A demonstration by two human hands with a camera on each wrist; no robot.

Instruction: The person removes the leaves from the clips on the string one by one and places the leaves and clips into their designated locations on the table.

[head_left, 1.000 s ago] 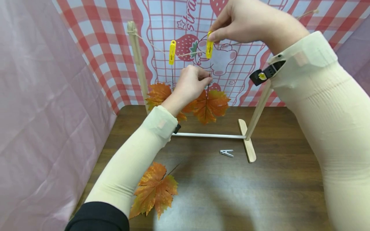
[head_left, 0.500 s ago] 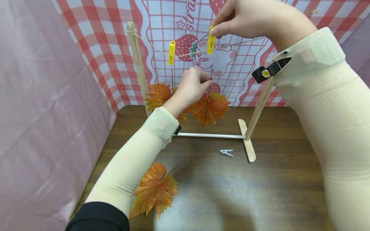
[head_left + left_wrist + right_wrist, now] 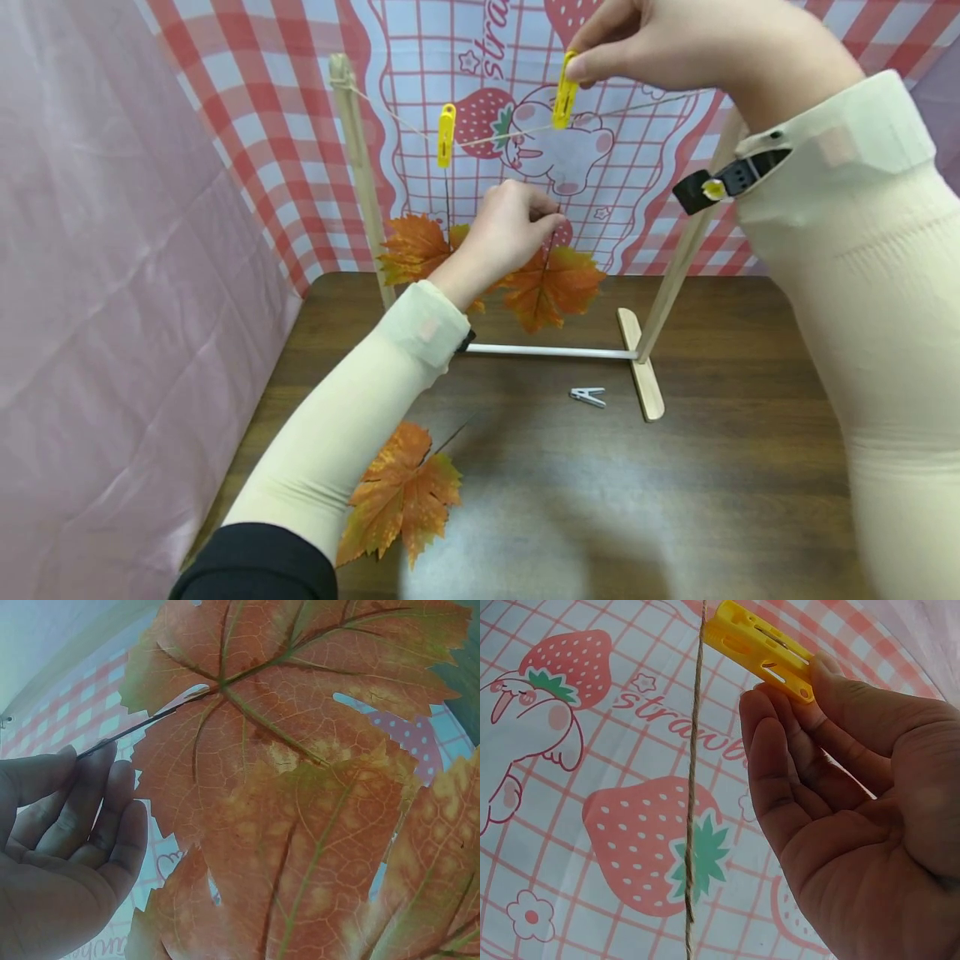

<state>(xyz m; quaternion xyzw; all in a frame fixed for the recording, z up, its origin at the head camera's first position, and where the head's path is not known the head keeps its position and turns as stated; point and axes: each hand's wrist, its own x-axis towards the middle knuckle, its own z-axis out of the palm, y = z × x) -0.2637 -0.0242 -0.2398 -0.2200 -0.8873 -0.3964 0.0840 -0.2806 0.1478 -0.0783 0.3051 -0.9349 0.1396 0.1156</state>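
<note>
One yellow clothespin (image 3: 565, 92) has shifted right along the string (image 3: 694, 735).

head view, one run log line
left hand: pinches maple leaf by stem; right hand: pinches yellow clothespin at twine; gray clothespin: on table

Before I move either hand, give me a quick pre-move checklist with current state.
1. Clip in grip: ok. Right hand pinches the yellow clip.
2. Leaf in grip: ok. Left hand pinches the stem of the held leaf.
3. Clip fastened on string: cannot tell. Its tip reaches the string; the bite is unclear.
4. Stem in the clip: not ok. The fingers hold it below the clip, with a gap between.
5. Other clip on string: ok. The hung leaf dangles under it.
6. Spares on table: ok. Grey clip and loose leaf lie there.
</note>
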